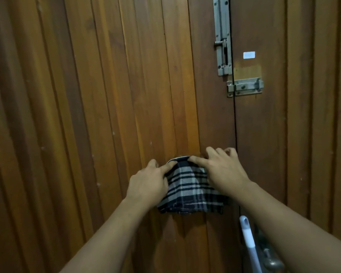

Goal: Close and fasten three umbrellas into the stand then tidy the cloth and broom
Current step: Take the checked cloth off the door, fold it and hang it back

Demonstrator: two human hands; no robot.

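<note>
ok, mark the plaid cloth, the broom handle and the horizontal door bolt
plaid cloth (191, 192): head view, middle of the fabric hanging between the hands.
broom handle (248, 236): head view, pale shaft just below its top end.
horizontal door bolt (246, 86): head view, centre of the metal plate.

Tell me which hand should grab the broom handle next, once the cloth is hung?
Right, I'd judge. The pale broom handle stands just below the right hand, beside that forearm. The left hand is across the plaid cloth, farther away. Both hands are on the cloth now.
</note>
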